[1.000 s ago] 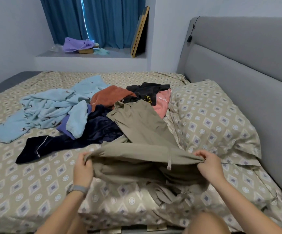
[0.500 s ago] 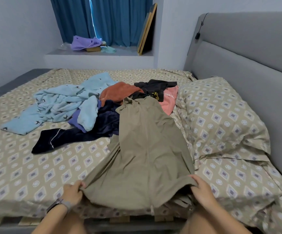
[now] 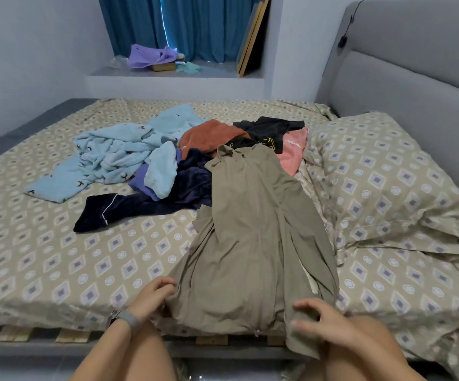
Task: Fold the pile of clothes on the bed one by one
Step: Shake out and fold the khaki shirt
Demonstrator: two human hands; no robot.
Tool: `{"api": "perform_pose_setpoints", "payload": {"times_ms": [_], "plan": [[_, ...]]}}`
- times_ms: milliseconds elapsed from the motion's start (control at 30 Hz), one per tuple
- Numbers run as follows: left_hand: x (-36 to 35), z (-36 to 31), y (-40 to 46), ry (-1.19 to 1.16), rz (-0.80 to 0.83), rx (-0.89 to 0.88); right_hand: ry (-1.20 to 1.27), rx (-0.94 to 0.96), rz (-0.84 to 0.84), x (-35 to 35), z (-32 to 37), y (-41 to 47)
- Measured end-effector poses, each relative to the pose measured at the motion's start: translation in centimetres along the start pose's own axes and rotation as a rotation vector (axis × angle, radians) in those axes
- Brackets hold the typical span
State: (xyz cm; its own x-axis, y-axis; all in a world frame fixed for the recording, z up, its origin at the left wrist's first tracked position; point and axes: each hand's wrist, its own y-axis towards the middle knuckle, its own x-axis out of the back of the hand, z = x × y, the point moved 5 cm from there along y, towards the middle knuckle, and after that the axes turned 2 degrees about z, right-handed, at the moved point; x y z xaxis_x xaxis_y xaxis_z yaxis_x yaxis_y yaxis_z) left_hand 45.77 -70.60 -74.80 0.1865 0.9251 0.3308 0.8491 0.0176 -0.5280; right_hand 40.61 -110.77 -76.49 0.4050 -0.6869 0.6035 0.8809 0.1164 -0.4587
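Observation:
An olive-green zip jacket (image 3: pixel 255 237) lies spread lengthwise on the bed (image 3: pixel 57 259), its collar far from me and its hem at the near edge. My left hand (image 3: pixel 151 296) grips the hem's left corner with curled fingers. My right hand (image 3: pixel 321 320) rests on the hem's right corner, which hangs over the bed edge; its fingers look spread. Behind the jacket lies the pile: a light blue garment (image 3: pixel 118 155), a navy one (image 3: pixel 151 204), a rust one (image 3: pixel 209 134), a black one (image 3: pixel 269 129) and a pink one (image 3: pixel 291 152).
A patterned pillow (image 3: pixel 382 182) sits to the right against the grey headboard (image 3: pixel 415 78). A window ledge (image 3: pixel 173 75) at the back carries a purple cloth (image 3: pixel 151 56) and a leaning frame (image 3: pixel 253 37). Patterned sheet lies to the left of the jacket.
The jacket, held bunched by its hem a second ago, has been pulled toward me and laid out flat. Both hands moved down to the near bed edge.

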Motion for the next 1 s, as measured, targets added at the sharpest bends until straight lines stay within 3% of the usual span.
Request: {"api": "perform_pose_setpoints", "payload": {"times_ms": [133,267,400,467,567,667,733,867,933,1000], "plan": [[-0.6,1.1,1.7,0.012,-0.191,-0.046,0.173,-0.156,-0.377,2.6,-0.1,1.9],[-2.2,0.4,4.0,0.211,-0.251,-0.065,0.11,-0.332,-0.291,1.4,-0.3,4.1],[-2.9,-0.8,5.2,0.493,-0.299,-0.136,-0.001,-0.323,-0.259,0.7,-0.1,5.6],[-2.2,-1.5,4.9,0.322,-0.397,-0.228,0.122,-0.299,-0.32,1.5,-0.4,5.9],[0.4,-1.3,3.5,-0.262,-0.532,-0.229,0.441,-0.243,-0.598,4.2,-1.5,5.0],[0.9,-0.6,2.5,-0.667,-0.445,-0.076,0.579,-0.303,-0.662,5.6,-3.5,4.4],[0.1,0.4,2.5,-0.501,-0.34,0.059,0.496,-0.345,-0.55,5.2,-3.9,4.5],[-1.5,2.8,4.1,0.382,-0.175,0.067,-0.004,-0.39,-0.176,2.8,-3.1,4.9],[-1.8,2.4,4.4,0.529,-0.17,0.034,-0.127,-0.377,-0.146,2.5,-2.9,5.3],[-1.6,1.1,4.3,0.429,-0.24,-0.019,-0.091,-0.299,-0.303,3.5,-2.2,5.8]]}}
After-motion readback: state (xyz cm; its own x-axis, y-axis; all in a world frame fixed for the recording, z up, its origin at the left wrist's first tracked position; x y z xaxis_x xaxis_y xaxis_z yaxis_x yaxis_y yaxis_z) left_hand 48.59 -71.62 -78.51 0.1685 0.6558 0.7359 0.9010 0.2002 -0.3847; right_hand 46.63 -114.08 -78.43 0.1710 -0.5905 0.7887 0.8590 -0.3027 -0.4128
